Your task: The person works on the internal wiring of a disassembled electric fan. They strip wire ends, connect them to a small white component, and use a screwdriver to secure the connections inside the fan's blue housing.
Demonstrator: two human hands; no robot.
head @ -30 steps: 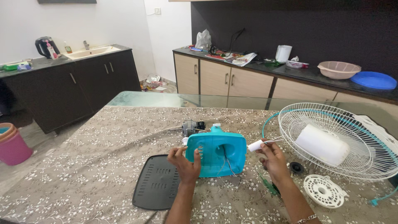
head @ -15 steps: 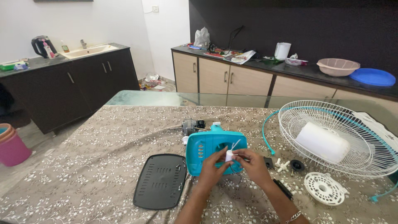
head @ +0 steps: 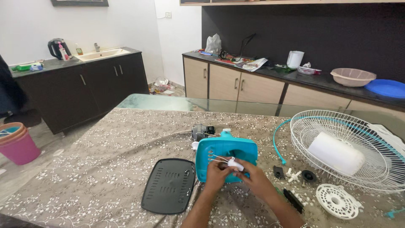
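Fan apart: black slotted plastic cover [head: 169, 185] off at 9 o'clock of teal plastic motor housing [head: 225, 154]. Left hand [head: 217, 174] & right hand [head: 253, 179] fingers pinched closed on small white wired part [head: 233, 163]; not yet refitted, I judge.

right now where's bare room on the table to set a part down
Free: the cloth left of the black cover, and the far stretch behind the teal housing toward the glass edge. Crowded: right of both hands, left hand and right hand, small parts lie up to the fan grille.
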